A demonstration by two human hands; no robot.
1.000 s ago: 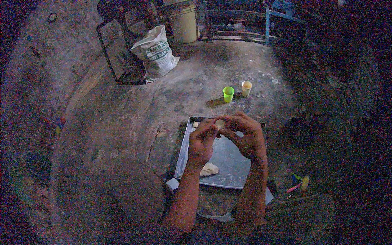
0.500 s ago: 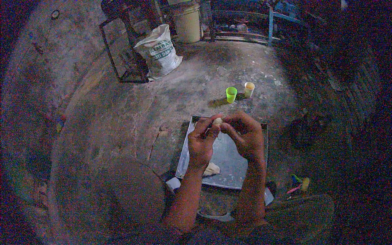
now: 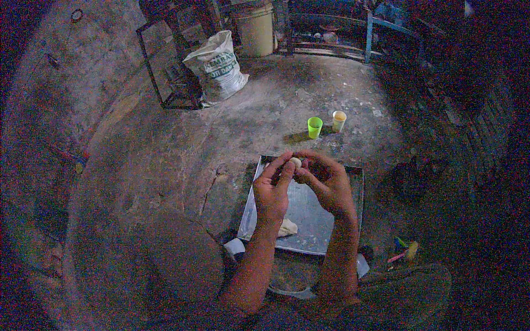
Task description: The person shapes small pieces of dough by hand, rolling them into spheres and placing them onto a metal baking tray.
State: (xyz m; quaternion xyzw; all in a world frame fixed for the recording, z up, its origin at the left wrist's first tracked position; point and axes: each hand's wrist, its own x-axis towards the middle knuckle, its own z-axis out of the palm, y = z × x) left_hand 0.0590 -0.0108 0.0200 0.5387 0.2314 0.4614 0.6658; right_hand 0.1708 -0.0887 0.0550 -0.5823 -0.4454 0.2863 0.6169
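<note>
Between the fingertips of my left hand [image 3: 271,193] and my right hand [image 3: 330,185] is a small pale round piece of what looks like dough [image 3: 296,163], pinched by both. The hands are raised over a square metal tray [image 3: 309,212]. A larger pale, soft-looking lump [image 3: 286,228] lies near the tray's front, partly hidden by my left wrist. On the floor past the tray stand a bright green cup [image 3: 314,127] and a pale cream cup [image 3: 339,121].
A white sack [image 3: 218,77] leans by a dark metal frame [image 3: 152,66]. Farther back are a cream bucket [image 3: 255,30] and a blue rack [image 3: 369,36]. Small colorful objects [image 3: 411,251] lie on the floor right of the tray.
Both hands stay over the tray, with their fingers shifted slightly around the small piece, which now shows rounder. The view has moved slightly, so the background sits a little farther right.
</note>
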